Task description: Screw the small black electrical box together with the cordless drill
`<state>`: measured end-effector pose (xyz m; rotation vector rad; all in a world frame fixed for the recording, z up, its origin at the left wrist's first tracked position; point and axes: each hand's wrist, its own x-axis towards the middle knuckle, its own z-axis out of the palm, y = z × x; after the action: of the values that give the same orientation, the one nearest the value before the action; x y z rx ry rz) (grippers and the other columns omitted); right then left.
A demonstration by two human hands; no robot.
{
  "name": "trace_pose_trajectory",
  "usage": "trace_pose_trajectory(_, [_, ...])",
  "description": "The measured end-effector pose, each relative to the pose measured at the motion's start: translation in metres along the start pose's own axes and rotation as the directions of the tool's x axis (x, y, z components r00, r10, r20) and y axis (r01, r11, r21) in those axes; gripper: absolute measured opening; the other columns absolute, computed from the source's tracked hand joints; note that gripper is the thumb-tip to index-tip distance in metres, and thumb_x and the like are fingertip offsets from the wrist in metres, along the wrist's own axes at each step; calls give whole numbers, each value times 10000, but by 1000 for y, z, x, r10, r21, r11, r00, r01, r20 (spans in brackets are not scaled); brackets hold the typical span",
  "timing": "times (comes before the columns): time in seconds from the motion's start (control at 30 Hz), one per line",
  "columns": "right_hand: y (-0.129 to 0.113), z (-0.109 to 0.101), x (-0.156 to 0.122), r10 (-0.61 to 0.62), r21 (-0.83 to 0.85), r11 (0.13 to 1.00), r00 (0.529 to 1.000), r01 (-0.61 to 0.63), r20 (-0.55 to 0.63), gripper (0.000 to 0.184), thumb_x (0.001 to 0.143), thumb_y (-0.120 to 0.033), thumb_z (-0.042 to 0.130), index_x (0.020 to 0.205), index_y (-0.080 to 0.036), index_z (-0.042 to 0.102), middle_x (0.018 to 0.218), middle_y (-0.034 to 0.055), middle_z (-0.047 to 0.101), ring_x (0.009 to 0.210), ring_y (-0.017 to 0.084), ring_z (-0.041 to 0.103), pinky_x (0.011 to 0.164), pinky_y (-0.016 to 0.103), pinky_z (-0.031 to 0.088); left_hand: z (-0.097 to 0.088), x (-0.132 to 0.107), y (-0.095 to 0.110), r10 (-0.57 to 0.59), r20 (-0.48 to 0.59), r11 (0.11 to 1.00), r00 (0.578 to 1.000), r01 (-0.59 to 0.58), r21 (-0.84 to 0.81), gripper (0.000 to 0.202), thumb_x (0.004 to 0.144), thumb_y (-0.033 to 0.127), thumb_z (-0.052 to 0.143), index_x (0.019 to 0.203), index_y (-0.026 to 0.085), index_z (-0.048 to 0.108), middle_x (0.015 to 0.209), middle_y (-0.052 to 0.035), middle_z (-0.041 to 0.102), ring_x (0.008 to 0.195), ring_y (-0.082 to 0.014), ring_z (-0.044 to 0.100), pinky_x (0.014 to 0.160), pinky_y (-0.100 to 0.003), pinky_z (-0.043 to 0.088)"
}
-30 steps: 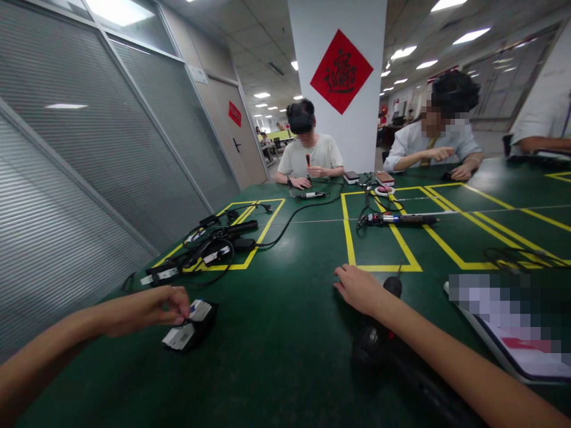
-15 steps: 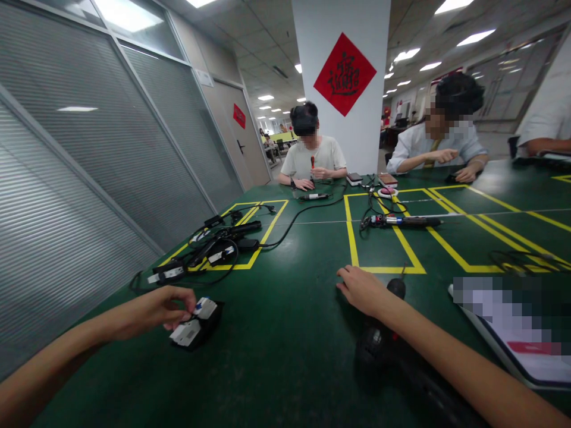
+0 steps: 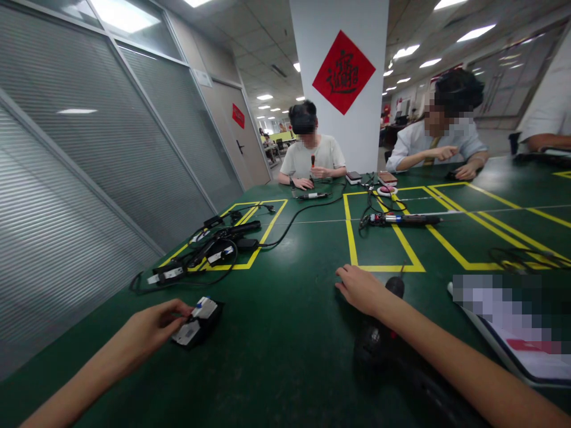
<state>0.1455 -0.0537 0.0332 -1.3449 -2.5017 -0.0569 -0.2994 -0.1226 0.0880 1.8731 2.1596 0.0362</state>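
Observation:
My left hand (image 3: 156, 326) is at the left, at the near-left side of a small black-and-white device (image 3: 206, 309) with a blue bit on top. Thumb and forefinger are pinched over the device's middle; whatever lies between the fingertips is too small and dark to make out. The device rests tilted on the green table (image 3: 276, 356). My right hand (image 3: 360, 290) lies on the table, fingers loosely extended and holding nothing. Beneath its wrist and forearm is a black power drill (image 3: 372, 345), partly hidden, its thin bit pointing away from me.
Black cabled devices (image 3: 218, 246) lie inside yellow tape at the left. A dark pen-shaped tool (image 3: 405, 220) with cables lies beyond my right hand. A tablet (image 3: 508, 333) lies at the right. One person (image 3: 314, 154) opposite holds a red-handled tool; another (image 3: 441, 142) sits further right.
My left hand has shifted down and slightly left, its wrist lower, with the fingertips still at the device. My right hand and the drill have stayed in place.

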Motion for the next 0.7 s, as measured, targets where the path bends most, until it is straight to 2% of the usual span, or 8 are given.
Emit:
trace_pose_trajectory(0.1, [1, 0, -1, -10, 13, 1000, 1000, 10, -3, 140, 869, -253, 546, 959, -149, 572, 901, 29, 609, 793, 183, 600, 663, 350, 515, 14, -3, -7, -40, -69, 999, 997, 40, -3, 413, 787, 485, 374, 1058, 215, 530, 1003, -61, 628, 882, -240, 598, 751, -323, 440])
trace_pose_trajectory(0.2, [2, 0, -1, -12, 21, 1000, 1000, 13, -9, 144, 870, -251, 546, 970, -150, 570, 911, 31, 609, 803, 186, 600, 671, 354, 515, 27, -10, -8, -105, -146, 994, 984, 108, 6, 426, 798, 497, 330, 1091, 243, 508, 949, -49, 641, 765, -233, 614, 680, -327, 450])
trace_pose_trajectory(0.3, [2, 1, -1, -15, 25, 1000, 1000, 15, -17, 155, 869, -247, 546, 988, -149, 565, 931, 35, 607, 817, 190, 599, 683, 362, 514, 35, -20, -2, -100, -205, 994, 974, 106, 20, 441, 807, 493, 302, 1126, 257, 494, 950, -39, 645, 669, -216, 609, 633, -321, 449])
trace_pose_trajectory(0.4, [2, 1, -1, -15, 25, 1000, 1000, 16, -15, 151, 869, -247, 547, 981, -149, 567, 921, 34, 608, 811, 188, 599, 677, 358, 515, 39, -28, 8, -151, -216, 987, 964, 157, 11, 488, 806, 511, 265, 1169, 259, 472, 826, -39, 657, 561, -222, 584, 567, -337, 440])
trace_pose_trajectory(0.57, [2, 0, 0, -15, 19, 1000, 1000, 15, -7, 143, 867, -246, 550, 970, -148, 571, 904, 31, 611, 794, 183, 602, 669, 352, 518, 44, -31, 17, -138, -316, 990, 939, 128, -54, 546, 737, 604, 384, 1118, 232, 505, 961, -72, 642, 867, -283, 605, 740, -354, 468])
trace_pose_trajectory(0.7, [3, 0, 0, -12, 17, 1000, 1000, 12, -11, 141, 869, -243, 549, 971, -149, 571, 908, 31, 612, 804, 185, 602, 677, 356, 517, 46, -28, 16, -157, -314, 986, 936, 131, -101, 559, 720, 624, 417, 1117, 240, 500, 989, -67, 634, 907, -287, 599, 748, -357, 479])
